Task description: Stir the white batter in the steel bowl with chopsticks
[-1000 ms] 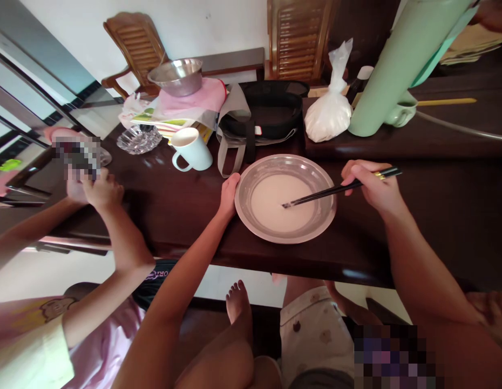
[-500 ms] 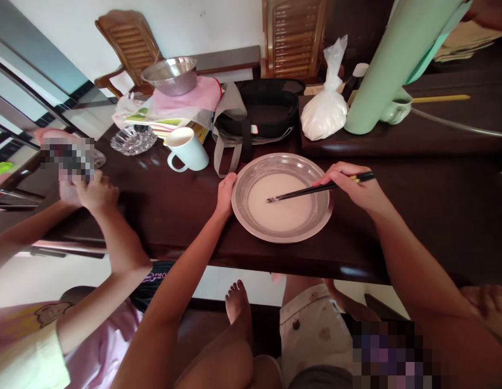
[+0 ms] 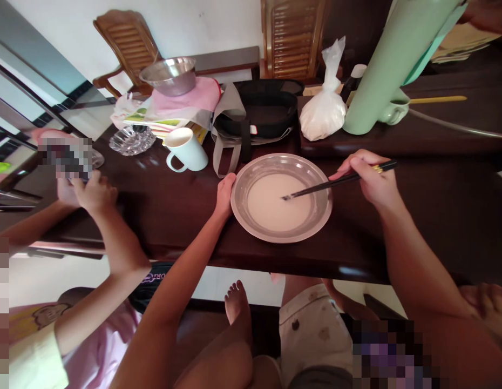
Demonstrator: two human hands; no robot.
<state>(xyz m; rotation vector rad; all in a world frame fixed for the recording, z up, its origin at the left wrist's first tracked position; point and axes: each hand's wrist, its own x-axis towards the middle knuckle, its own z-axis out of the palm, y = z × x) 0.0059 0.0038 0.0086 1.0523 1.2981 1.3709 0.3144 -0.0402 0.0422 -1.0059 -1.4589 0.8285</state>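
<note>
A round metal basin [image 3: 243, 216] stands on the dark wooden table with a milky, off-white liquid [image 3: 275, 210] in it. My left hand [image 3: 225, 195] grips the basin's left rim, thumb on top and the other fingers mostly hidden. In my right hand [image 3: 370, 174] is a pair of black chopsticks [image 3: 316, 188] with gold bands near the upper ends. They slant down to the left over the right rim, and their whitened tips are at the liquid near its middle.
Behind the basin lie a grey-black bag [image 3: 267, 113], a light blue mug [image 3: 188, 151] and a glass ashtray [image 3: 131, 141]. A tied bag of white powder [image 3: 323, 116] and a tall green cylinder [image 3: 376, 81] stand back right. At left, another person's hands [image 3: 93, 189] hold a blurred-out object.
My right hand has shifted right and slightly up, drawing the chopstick tips rightward through the basin. My left hand stays on the rim, and the basin has barely moved.
</note>
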